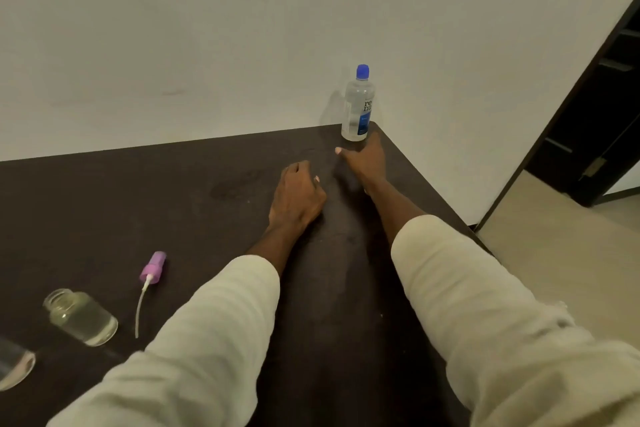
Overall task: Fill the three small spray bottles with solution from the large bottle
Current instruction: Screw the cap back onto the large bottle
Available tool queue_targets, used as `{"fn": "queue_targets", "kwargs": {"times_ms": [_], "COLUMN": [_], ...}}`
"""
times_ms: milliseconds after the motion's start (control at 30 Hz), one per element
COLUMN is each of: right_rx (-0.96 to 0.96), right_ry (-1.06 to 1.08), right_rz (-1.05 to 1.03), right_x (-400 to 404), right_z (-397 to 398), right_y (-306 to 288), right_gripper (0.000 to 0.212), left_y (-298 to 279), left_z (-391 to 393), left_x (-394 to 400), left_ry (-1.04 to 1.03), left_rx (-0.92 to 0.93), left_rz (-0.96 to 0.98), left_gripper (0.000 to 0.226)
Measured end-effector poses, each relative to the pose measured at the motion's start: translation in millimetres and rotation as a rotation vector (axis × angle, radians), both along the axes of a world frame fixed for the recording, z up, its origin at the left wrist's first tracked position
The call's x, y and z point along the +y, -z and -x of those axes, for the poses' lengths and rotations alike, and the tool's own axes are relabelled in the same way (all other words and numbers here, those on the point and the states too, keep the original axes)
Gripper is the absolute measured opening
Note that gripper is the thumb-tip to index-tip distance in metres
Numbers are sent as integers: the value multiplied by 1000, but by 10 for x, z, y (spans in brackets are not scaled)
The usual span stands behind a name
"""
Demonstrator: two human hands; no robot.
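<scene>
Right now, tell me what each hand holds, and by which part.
Nothing is held. The right hand reaches toward the large bottle; the left hand rests curled on the table.

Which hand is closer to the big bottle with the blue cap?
The right hand. It reaches out just below the big bottle, not gripping it. The left hand sits curled on the table, farther back and leftward.
</scene>
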State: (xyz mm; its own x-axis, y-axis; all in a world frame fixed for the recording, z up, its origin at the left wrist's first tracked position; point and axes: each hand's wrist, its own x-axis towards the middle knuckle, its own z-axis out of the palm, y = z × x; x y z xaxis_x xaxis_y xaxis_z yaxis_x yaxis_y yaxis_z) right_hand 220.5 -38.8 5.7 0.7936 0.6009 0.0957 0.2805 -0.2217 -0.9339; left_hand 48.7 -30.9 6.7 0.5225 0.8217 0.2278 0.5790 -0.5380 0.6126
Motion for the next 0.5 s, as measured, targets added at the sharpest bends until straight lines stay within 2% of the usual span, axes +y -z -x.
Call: {"fn": "queue_targets", "kwargs": {"times_ms": [100, 267, 400, 500], "right_rx": [10, -46, -48, -69], "right_ry": [-45, -106, -108, -90], "right_rz": [68, 141, 156, 176], "right_x": [-317, -909, -1245, -1414], "right_z": [370, 883, 1149, 1334], "right_y": [34, 81, 15, -39], "right_gripper": [76, 63, 58, 42], "left_y": [-79, -143, -76, -34], "left_z": [87, 327, 597, 843], "left_x": [-118, -374, -694, -1002], "left_ry": [-87, -191, -150, -150], "left_rx": [-44, -55, -184, -329], "left_rz": [-76, -12, 48, 59], "left_gripper": [20, 19, 11, 9]}}
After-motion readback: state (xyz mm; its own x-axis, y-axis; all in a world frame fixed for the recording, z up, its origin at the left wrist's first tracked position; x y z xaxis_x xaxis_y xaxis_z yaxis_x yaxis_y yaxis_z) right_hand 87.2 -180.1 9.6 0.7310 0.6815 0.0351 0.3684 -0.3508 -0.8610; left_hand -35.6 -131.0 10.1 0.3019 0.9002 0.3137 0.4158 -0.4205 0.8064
